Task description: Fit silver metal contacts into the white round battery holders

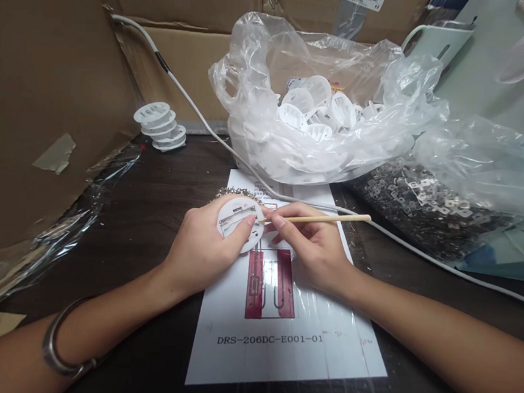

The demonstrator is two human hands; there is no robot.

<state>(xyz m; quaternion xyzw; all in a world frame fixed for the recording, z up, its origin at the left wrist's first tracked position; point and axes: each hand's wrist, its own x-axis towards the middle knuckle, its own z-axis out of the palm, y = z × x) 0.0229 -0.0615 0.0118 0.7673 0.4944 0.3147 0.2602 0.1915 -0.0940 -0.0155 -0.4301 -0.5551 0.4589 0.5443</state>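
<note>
My left hand [208, 234] grips a round white plastic disc [236, 209] with slots cut in it, its thumb lying across the face. In my right hand [313, 244] is a thin pale wooden stick [333, 219], pinched between thumb and fingers. The stick's near end meets the right side of the disc, close to my left thumb. Whatever lies under that tip is too small to make out. Both hands are above a printed sheet [247, 360] with a dark red drawing. Small metal pieces [239, 192] show just behind the disc.
At the back, an open clear plastic bag [265, 154] holds many white discs [298, 102]. Several discs [161, 123] are stacked at left. To the right lies a bag of small metal parts [422, 198]. A white cable [192, 102] crosses the dark table; cardboard [39, 67] walls it in.
</note>
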